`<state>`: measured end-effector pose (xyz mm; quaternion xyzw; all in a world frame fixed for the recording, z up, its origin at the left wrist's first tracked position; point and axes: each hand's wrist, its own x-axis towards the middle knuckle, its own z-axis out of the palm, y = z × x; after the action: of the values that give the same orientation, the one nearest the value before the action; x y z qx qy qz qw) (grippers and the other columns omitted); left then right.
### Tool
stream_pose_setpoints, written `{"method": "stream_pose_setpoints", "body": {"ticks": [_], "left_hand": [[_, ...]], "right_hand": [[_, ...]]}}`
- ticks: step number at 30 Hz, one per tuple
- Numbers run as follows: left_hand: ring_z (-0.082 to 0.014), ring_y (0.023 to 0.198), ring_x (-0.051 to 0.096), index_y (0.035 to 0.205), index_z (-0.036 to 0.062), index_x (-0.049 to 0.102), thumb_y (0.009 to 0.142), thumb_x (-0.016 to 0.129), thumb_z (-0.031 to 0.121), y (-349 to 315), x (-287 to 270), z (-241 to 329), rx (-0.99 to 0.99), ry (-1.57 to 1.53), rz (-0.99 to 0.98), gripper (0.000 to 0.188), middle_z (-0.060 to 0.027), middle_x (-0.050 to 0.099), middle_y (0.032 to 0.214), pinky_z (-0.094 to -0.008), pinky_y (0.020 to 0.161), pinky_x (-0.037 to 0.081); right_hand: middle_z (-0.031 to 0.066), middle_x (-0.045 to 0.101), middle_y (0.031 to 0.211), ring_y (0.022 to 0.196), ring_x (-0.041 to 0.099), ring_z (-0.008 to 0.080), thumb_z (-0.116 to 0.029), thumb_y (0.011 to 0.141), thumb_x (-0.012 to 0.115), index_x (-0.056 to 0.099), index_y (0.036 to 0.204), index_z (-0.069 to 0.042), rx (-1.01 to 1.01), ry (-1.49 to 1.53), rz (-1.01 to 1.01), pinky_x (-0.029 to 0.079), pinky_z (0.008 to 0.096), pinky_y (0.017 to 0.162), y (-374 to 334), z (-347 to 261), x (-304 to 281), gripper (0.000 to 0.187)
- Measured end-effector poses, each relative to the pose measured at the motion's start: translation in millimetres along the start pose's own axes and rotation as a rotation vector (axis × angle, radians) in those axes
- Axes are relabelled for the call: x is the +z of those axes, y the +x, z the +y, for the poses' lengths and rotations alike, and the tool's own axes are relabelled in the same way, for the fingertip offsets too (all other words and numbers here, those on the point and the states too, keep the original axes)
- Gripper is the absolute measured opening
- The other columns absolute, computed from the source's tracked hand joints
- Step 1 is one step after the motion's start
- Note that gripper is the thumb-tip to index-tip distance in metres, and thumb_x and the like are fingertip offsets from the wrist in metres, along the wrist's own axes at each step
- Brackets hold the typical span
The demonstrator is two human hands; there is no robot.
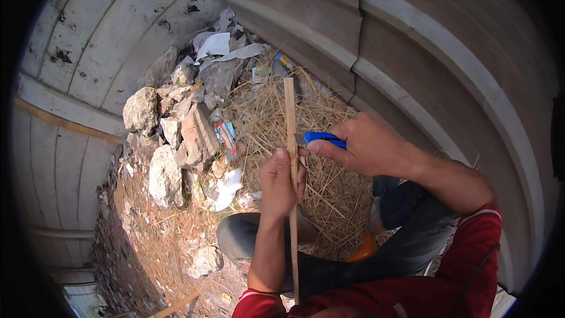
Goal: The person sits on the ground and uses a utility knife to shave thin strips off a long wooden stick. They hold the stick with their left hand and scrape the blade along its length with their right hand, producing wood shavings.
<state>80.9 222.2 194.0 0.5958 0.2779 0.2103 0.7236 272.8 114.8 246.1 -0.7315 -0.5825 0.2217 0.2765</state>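
Observation:
A long thin wooden stick (289, 112) stands nearly upright in the middle of the view. My left hand (280, 184) is closed around its middle. My right hand (365, 144) grips a blue-handled knife (321, 137) whose short blade meets the stick just above my left thumb. The stick's lower end runs down past my left forearm toward my red sleeve.
Dry straw (329, 188) covers the ground under my hands. A pile of broken stones (170, 141) mixed with paper and plastic scraps lies to the left. Plank walls (447, 59) close in behind and on the right. My bent knees (406, 218) sit below.

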Motion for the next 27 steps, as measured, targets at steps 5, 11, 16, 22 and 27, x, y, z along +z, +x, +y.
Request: {"method": "stream_pose_setpoints", "body": {"ticks": [5,11,16,22,27], "left_hand": [[-0.0080,0.037,0.041,0.085,0.0040,0.054,0.110,0.032,0.048,-1,2,-8,0.009,-0.048,-0.026,0.055,0.0006,0.044,0.052,-0.0231,0.033,0.032],[-0.0071,0.036,0.033,0.091,0.0029,0.055,0.109,0.032,0.049,4,12,4,-0.168,-0.242,0.048,0.055,0.0032,0.036,0.053,-0.0232,0.032,0.027],[-0.0065,0.035,0.029,0.099,0.0010,0.056,0.109,0.031,0.050,7,14,7,-0.177,-0.539,-0.040,0.056,0.0038,0.031,0.053,-0.0229,0.031,0.026],[-0.0046,0.032,0.027,0.104,0.0014,0.055,0.110,0.031,0.048,-27,37,-9,-0.173,-0.334,-0.327,0.053,0.0057,0.030,0.049,-0.0208,0.028,0.024],[-0.0065,0.033,0.027,0.130,0.0017,0.050,0.108,0.025,0.055,-16,10,2,-0.154,-0.545,-0.230,0.063,0.0040,0.030,0.049,-0.0217,0.030,0.025]], "right_hand": [[0.0208,0.058,0.056,0.055,0.061,0.0413,-0.061,0.094,0.059,0.072,0.075,-0.002,-0.077,-0.090,-0.004,0.050,0.0478,0.056,6,1,16,0.064],[0.0177,0.059,0.053,0.055,0.064,0.0393,-0.066,0.091,0.060,0.073,0.072,-0.004,-0.208,-0.218,0.146,0.052,0.0462,0.056,29,17,19,0.066],[0.0171,0.056,0.050,0.048,0.058,0.0368,-0.068,0.092,0.056,0.070,0.068,-0.003,-0.315,-0.307,0.335,0.048,0.0448,0.051,40,22,17,0.071],[0.0137,0.052,0.047,0.047,0.058,0.0297,-0.068,0.096,0.049,0.070,0.072,0.000,0.120,-0.113,0.526,0.046,0.0425,0.051,43,33,-48,0.075],[0.0146,0.042,0.050,0.047,0.041,0.0237,-0.056,0.101,0.053,0.061,0.069,0.003,0.011,-0.032,0.406,0.038,0.0395,0.050,21,7,-49,0.068]]}}
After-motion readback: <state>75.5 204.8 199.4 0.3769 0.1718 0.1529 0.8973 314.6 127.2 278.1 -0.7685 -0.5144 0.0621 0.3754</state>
